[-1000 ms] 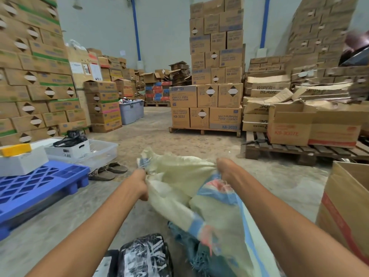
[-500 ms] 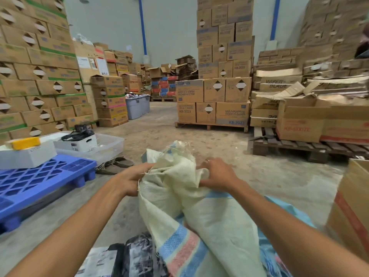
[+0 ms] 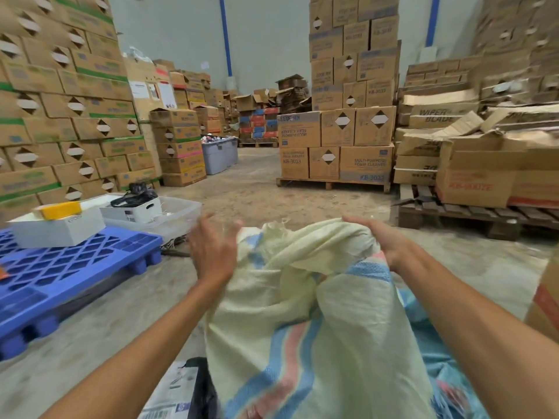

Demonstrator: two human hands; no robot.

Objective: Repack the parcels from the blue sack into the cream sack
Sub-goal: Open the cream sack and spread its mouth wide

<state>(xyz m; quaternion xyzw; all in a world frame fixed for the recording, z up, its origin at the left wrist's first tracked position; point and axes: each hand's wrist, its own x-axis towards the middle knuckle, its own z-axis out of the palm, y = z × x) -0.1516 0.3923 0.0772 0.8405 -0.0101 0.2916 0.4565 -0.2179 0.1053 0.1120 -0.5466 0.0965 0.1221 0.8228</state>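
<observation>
Right hand [image 3: 382, 241] grips the cream sack [image 3: 302, 313] (left hand [image 3: 211, 249] spread just beside).

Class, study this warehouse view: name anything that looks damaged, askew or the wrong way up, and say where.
One foam-cleaner carton, centre, sits upside down: its print is inverted. Right of it, the stacked cartons look crushed, with torn flaps askew.

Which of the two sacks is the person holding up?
The cream sack, striped blue and pink; the right hand grips its top edge. The blue sack lies beneath it.
</observation>
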